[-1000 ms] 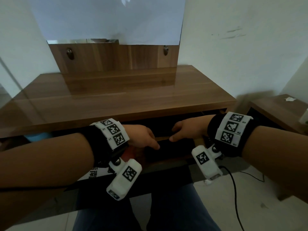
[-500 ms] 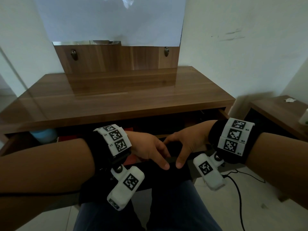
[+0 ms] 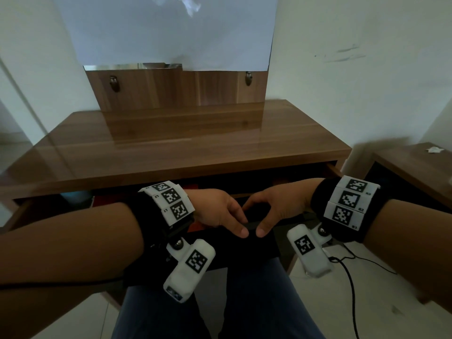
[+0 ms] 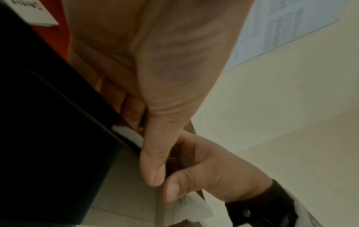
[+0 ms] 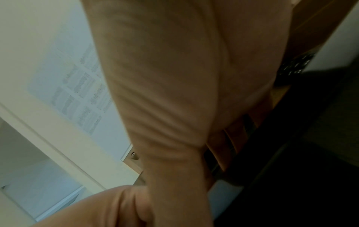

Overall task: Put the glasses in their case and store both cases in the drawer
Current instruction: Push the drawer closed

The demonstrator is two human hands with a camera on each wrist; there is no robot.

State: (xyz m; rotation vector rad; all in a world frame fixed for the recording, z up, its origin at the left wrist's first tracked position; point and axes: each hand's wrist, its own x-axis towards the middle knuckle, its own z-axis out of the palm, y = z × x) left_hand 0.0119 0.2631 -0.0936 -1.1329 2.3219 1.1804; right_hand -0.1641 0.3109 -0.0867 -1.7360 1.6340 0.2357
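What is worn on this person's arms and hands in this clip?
Both forearms are bare, with no sleeves or gloves. The left hand and right hand each have a black wrist band carrying white blocks printed with black square markers, plus a white camera pod below.

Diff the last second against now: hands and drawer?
Both hands came toward the person with the drawer front, which now stands further out from the desk. The left hand and right hand grip its top edge, thumbs at the front. The desk top itself is unchanged.
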